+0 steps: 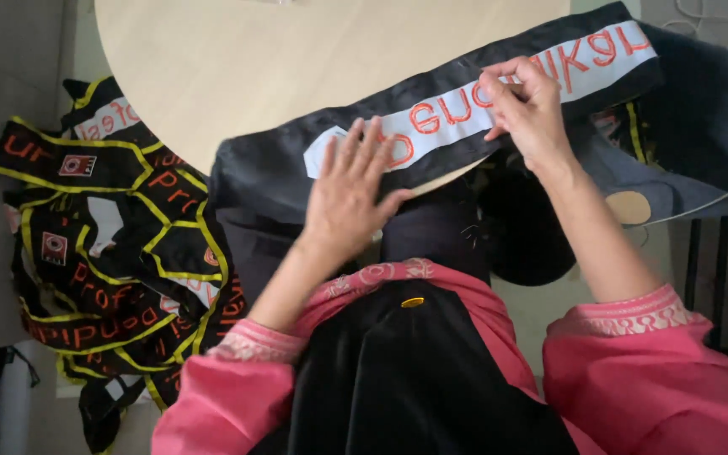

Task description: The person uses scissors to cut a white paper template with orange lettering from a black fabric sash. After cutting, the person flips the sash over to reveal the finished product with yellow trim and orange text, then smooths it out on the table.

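Pressing flat with open fingers, the left hand (349, 192) keeps the black sash (297, 168) from sliding off the edge of the round bench (238, 59). The right hand (526, 105) has its grip pinched on the white lettered strip (465, 105), probably to align it. No container is visible; more sashes (103, 253) lie piled on the floor.
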